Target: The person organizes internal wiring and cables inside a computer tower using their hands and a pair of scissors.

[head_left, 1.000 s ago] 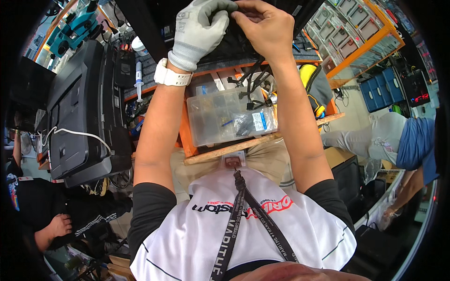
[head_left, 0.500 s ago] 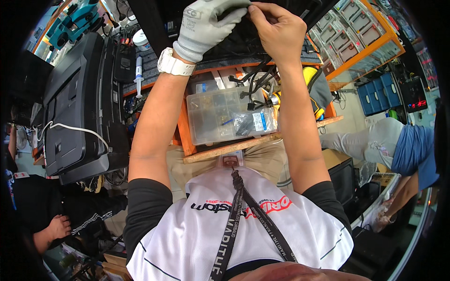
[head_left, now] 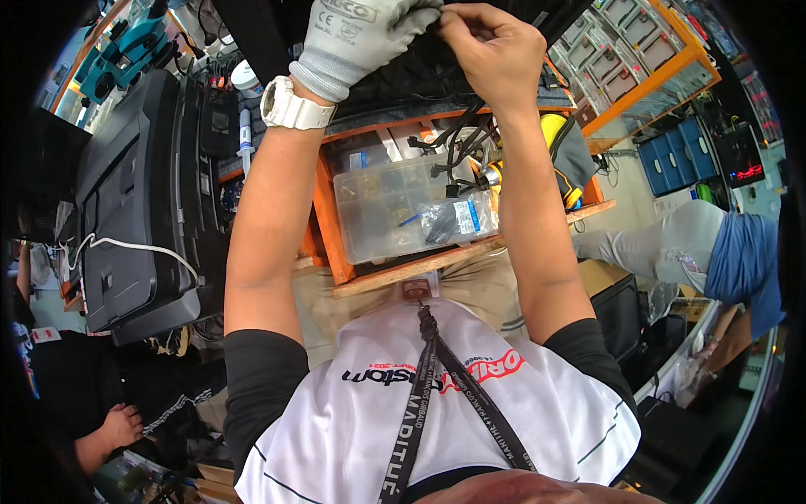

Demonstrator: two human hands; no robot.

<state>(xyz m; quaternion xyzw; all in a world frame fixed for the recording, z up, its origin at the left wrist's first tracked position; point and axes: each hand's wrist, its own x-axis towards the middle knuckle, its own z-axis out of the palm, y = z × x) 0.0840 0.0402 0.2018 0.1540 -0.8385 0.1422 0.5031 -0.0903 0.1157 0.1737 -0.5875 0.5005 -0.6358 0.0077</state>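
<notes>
Apparently mid-job: gloved L hand (head_left: 361,38) and bare R hand (head_left: 495,55) meet over a black, case-like unit (head_left: 264,50) at the top edge.
Fingers on both are bent, tips drawn close tog.; can't tell if they grip a small part or nothing. The unit sits under & beyond them. Black cables (head_left: 454,160) w/ loose connector ends dangle above an open drawer (head_left: 378,280) holding a clear compartment box (head_left: 361,227) and, atop it, a plastic packet (head_left: 457,220). Free ends suggest work's prob. unfinished; nothing reads as done, & what's left can't be gauged. Hard to see: L hand cut by the frame, fingertip contact tiny & dark, unit's interior too black.
</notes>
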